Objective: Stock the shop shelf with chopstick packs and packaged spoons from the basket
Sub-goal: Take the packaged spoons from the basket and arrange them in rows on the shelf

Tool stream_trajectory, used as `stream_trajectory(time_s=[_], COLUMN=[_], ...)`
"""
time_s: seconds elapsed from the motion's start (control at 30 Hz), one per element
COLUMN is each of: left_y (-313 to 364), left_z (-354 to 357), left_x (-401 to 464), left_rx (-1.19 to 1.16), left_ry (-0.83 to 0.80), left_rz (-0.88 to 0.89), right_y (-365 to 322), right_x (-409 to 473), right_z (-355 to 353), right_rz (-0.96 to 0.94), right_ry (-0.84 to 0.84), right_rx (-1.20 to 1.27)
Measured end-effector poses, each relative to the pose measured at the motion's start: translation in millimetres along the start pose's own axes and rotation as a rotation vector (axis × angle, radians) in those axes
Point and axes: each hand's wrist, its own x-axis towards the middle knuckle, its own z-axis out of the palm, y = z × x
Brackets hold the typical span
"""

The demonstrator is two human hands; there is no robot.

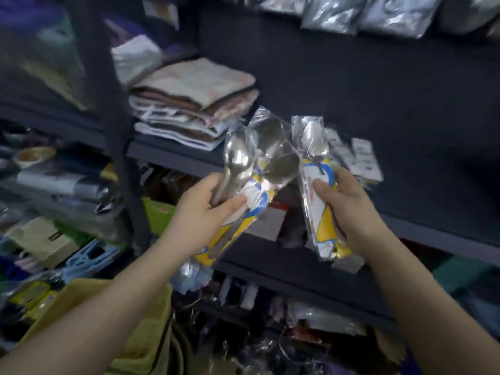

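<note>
My left hand (205,209) grips a bundle of packaged spoons (254,158) in clear plastic with yellow and blue card, bowls pointing up. In my right hand (349,209) is a single spoon pack (313,147) of the same kind, held upright. Both packs hover just in front of the dark shelf (378,104). Small white packs (362,158) lie on that shelf right behind the right-hand pack; blur hides what they are. The basket is not clearly visible.
A stack of folded cloths (194,104) sits on the shelf at the left. Silvery bags (351,12) hang above. A dark upright post (113,117) divides the shelving. Lower shelves hold cluttered goods, and a yellow cloth (121,320) lies below my left arm.
</note>
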Motion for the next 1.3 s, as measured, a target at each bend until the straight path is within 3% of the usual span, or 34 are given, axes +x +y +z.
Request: stream_trajectory(time_s=[0.1, 0.23, 0.33, 0.47, 0.57, 0.67, 0.77, 0.87, 0.93, 1.1, 1.3], left_y=[26, 52, 57, 55, 53, 51, 39, 30, 27, 19, 11], left_z=[42, 79, 102, 123, 133, 145, 154, 157, 153, 131, 134], left_x=[32, 76, 100, 122, 136, 149, 166, 181, 187, 204, 234], left_rx=[-0.025, -0.276, -0.321, -0.261, -0.172, -0.057, 0.062, 0.434, 0.663, 0.456, 0.519], left_ry=[0.049, -0.002, -0.067, -0.094, -0.136, -0.193, -0.252, -0.318, -0.388, -0.578, -0.693], left_rz=[-0.115, -0.361, -0.417, -0.429, -0.34, -0.2, -0.16, -0.113, -0.077, 0.065, 0.219], right_y=[-11, -19, -5, 12, 27, 25, 17, 16, 18, 17, 27], right_x=[31, 81, 110, 109, 103, 94, 83, 89, 99, 126, 148], right_z=[-45, -81, -101, -115, -123, -128, -124, -109, -101, -104, -134], right_rz=[-0.02, -0.039, -0.03, 0.028, -0.059, -0.07, -0.247, -0.307, -0.29, -0.179, -0.037], right_ry=[0.124, 0.149, 0.074, -0.172, -0.238, -0.168, -0.208, -0.418, -0.453, -0.411, -0.272], right_rx=[-0.098, -0.226, -0.444, -0.549, -0.77, -0.696, -0.864, -1.086, -1.15, -1.188, -1.263])
